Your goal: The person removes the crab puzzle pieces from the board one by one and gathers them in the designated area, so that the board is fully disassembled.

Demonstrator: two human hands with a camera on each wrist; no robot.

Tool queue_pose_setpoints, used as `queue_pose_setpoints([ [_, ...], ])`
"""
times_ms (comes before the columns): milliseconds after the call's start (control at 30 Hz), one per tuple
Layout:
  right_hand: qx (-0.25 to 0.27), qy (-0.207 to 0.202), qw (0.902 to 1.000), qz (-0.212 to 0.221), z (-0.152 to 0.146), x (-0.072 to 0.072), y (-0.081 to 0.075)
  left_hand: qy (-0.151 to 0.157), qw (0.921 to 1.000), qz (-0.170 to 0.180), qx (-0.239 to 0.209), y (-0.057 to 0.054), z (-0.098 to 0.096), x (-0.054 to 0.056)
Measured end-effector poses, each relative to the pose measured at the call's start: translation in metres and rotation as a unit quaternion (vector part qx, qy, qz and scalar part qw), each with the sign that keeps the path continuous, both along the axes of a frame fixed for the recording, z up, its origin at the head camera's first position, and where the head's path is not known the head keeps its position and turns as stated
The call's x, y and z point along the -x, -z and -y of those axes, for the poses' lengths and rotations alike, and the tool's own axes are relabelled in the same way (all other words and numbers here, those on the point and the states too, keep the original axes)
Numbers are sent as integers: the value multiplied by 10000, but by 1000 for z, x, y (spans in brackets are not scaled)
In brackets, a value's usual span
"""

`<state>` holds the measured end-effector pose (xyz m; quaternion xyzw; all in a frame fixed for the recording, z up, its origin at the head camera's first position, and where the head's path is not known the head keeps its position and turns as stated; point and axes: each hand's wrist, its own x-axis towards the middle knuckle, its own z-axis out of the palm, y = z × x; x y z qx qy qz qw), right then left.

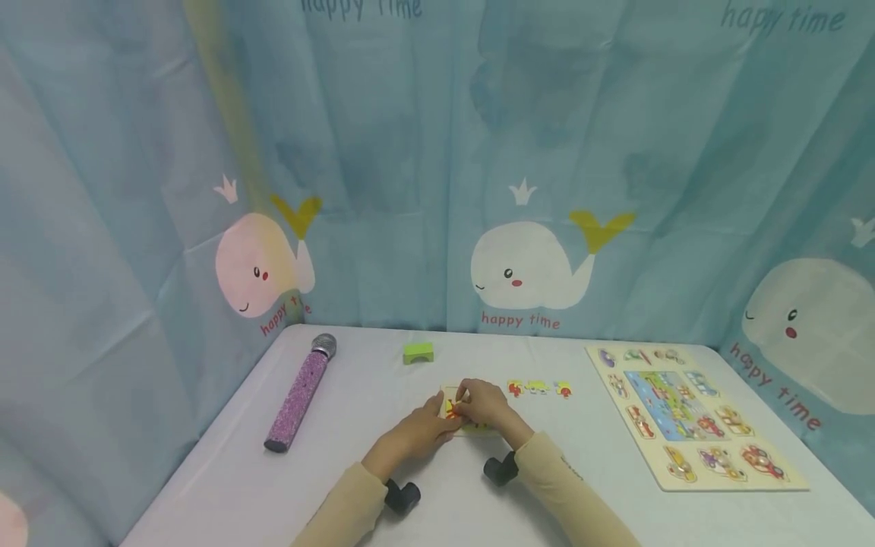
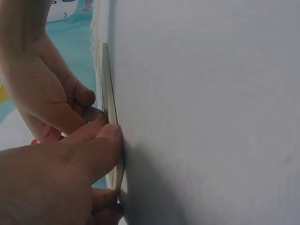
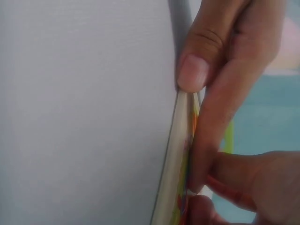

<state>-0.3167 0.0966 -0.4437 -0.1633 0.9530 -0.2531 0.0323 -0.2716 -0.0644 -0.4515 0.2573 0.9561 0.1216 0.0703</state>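
At the middle of the white table (image 1: 383, 395), both hands meet over a small puzzle board (image 3: 176, 154) lying flat. The left hand (image 1: 415, 434) pinches its near edge, thumb (image 2: 101, 145) against the rim. The right hand (image 1: 484, 403) clamps the board's edge between thumb (image 3: 194, 70) and forefinger, apparently pressing a red piece (image 1: 451, 410).

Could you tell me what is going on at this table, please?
A person is working on a small puzzle board lying on the white table. Both the left hand and the right hand are on it, fingers pinching at its edge. Three loose pieces lie just beyond it. A larger puzzle board sits to the right, a microphone to the left, and a green block further back.
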Motion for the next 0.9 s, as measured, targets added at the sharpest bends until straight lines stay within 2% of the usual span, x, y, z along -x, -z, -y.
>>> queue_pose_setpoints([
  [500,-226,164,9996,-62,5,-4,-1,135,9996,-219,105,1,0,0],
  [667,-215,132,9997,-41,4,-2,1,95,9998,-159,121,1,0,0],
  [900,238,131,9996,57,3,-1,4,150,9995,-216,157,2,1,1],
])
